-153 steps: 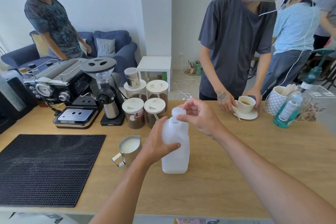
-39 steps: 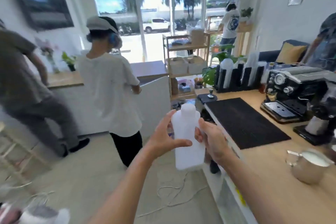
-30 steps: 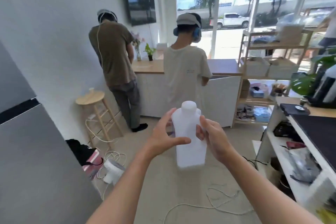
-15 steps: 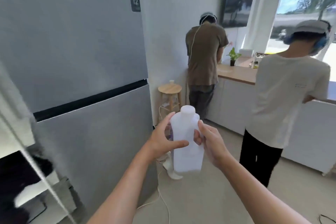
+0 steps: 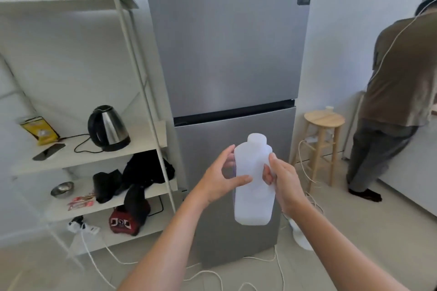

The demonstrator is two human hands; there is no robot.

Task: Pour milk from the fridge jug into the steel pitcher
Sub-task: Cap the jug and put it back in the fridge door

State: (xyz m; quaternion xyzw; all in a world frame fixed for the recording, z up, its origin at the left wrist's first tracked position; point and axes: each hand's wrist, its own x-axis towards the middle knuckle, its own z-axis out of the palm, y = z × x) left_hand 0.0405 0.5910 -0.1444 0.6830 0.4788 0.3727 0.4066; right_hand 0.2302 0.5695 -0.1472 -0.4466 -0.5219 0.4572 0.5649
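Note:
A white plastic milk jug [image 5: 252, 194] with its cap on is held upright in front of me, between both hands. My left hand [image 5: 221, 178] grips its left side, thumb across the front. My right hand [image 5: 285, 182] grips its right side. Directly behind the jug stands a tall grey fridge [image 5: 227, 54] with both doors closed. The steel pitcher is out of view.
A white shelf unit [image 5: 132, 139] at the left holds a kettle [image 5: 107, 129], a phone, dark bags and a small bowl. A wooden stool [image 5: 324, 123] stands right of the fridge. A person [image 5: 399, 92] bends over a counter at far right. White cables lie on the floor.
My view has swung left from the counter and the people to face the fridge squarely. The jug stays in both hands, upright and capped.

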